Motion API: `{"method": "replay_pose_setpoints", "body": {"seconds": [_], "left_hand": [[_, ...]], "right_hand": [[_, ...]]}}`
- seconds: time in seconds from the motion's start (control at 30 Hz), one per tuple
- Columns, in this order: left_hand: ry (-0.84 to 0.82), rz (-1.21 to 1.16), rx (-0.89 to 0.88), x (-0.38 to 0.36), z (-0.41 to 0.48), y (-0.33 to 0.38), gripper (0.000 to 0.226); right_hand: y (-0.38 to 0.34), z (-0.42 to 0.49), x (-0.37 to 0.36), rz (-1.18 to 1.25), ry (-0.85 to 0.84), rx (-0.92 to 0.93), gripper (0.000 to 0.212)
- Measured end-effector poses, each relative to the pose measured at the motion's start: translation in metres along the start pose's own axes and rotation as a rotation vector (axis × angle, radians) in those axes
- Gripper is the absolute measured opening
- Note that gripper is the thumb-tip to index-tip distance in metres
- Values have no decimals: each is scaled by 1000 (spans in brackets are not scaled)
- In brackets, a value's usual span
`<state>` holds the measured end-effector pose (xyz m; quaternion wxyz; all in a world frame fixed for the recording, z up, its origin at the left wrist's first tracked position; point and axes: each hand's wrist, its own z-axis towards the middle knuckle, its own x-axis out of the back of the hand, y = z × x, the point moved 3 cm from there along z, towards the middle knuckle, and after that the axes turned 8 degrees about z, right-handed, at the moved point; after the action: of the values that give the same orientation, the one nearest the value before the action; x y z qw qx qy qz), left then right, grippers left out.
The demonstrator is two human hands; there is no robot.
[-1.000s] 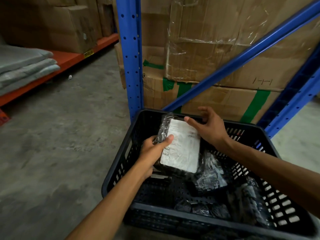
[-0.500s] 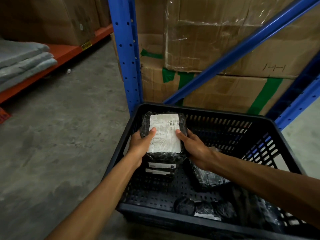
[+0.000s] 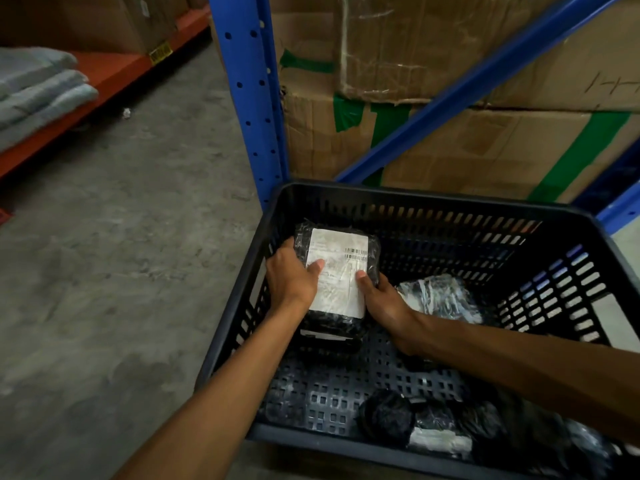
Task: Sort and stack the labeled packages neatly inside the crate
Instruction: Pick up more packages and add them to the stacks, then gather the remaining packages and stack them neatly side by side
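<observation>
Black plastic-wrapped package (image 3: 337, 271) with white barcode label, print too small to read, sits atop a stack in the black slotted plastic crate's (image 3: 415, 199) far-left corner. We clasp it: left hand (image 3: 291, 277) and right hand (image 3: 382, 301) on either side, thumbs on the label.

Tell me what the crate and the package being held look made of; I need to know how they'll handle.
The crate looks like moulded dark plastic, matte, with slotted walls and a grid floor. The package, held between the left hand and the right hand, seems wrapped in glossy, crinkled black plastic film with a white paper-like label; its contents are hidden.
</observation>
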<state>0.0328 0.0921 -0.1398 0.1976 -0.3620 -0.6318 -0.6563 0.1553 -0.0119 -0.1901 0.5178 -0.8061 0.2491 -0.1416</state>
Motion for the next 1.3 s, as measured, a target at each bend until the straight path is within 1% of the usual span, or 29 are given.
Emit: {"method": "replay_pose_setpoints", "body": {"seconds": [0.03, 0.1, 0.17, 0.23, 0.33, 0.37, 0.43, 0.5, 0.53, 0.6, 0.63, 0.7, 0.73, 0.77, 0.83, 0.87, 0.9, 0.97, 1.0, 1.03, 1.07, 1.17, 1.2, 1.27, 1.3], "left_hand": [[48, 64, -49, 1, -2, 3, 49], [126, 236, -158, 4, -8, 10, 50], [99, 347, -178, 6, -12, 15, 40], [34, 466, -174, 6, -14, 18, 33], [8, 594, -197, 9, -20, 26, 34], [16, 626, -217, 10, -22, 30, 34], [67, 601, -300, 10, -27, 45, 34], [76, 447, -385, 5, -37, 66, 37], [14, 334, -359, 0, -45, 78, 36], [-211, 133, -208, -20, -59, 98, 27], [-321, 87, -159, -34, -64, 106, 22], [-521, 23, -41, -64, -75, 113, 29], [-612, -6, 46, -76, -80, 114, 34], [-678, -36, 126, -90, -83, 109, 39], [-717, -77, 250, -111, -85, 100, 51], [-727, -81, 302, -117, -85, 97, 56], [-741, -88, 346, -123, -84, 95, 61], [-826, -88, 439, -127, -87, 96, 66], [-858, -96, 487, -128, -87, 96, 67], [-881, -101, 523, -129, -87, 97, 67], [-888, -110, 545, -130, -87, 97, 67], [-872, -152, 574, -136, -83, 94, 62], [-874, -178, 580, -135, -82, 96, 57], [-862, -235, 554, -123, -84, 106, 47], [-838, -269, 546, -115, -83, 110, 49]], "right_hand": [[-4, -2, -1, -19, 1, 1, 42], [-12, -6, -1, -40, -21, -17, 39], [-22, -10, 0, -85, -72, -51, 43], [-31, -9, 4, -239, -136, -98, 46], [-48, -12, 24, -574, -133, -109, 57], [-55, -12, 34, -664, -120, -76, 60], [-70, -18, 56, -769, -52, -19, 61], [-79, -24, 84, -776, 29, 17, 58], [-80, -25, 98, -750, 81, 2, 56], [-75, -24, 128, -726, 167, -45, 53], [-73, -23, 140, -727, 192, -66, 49], [-67, -23, 157, -732, 183, -90, 36], [-61, -21, 163, -734, 160, -96, 29], [-53, -17, 167, -737, 139, -97, 24], [-31, -5, 176, -746, 114, -136, 23], [-17, 3, 181, -743, 107, -160, 28], [-6, 11, 186, -737, 104, -171, 40], [10, 25, 192, -686, 132, -191, 66], [16, 32, 194, -652, 156, -203, 72], [18, 35, 194, -613, 172, -212, 72], [20, 39, 193, -581, 176, -218, 66], [18, 36, 190, -488, 184, -267, 24], [12, 30, 188, -457, 195, -269, 19], [-2, 16, 185, -333, 216, -245, 21], [-8, 8, 184, -250, 217, -247, 25]]}}
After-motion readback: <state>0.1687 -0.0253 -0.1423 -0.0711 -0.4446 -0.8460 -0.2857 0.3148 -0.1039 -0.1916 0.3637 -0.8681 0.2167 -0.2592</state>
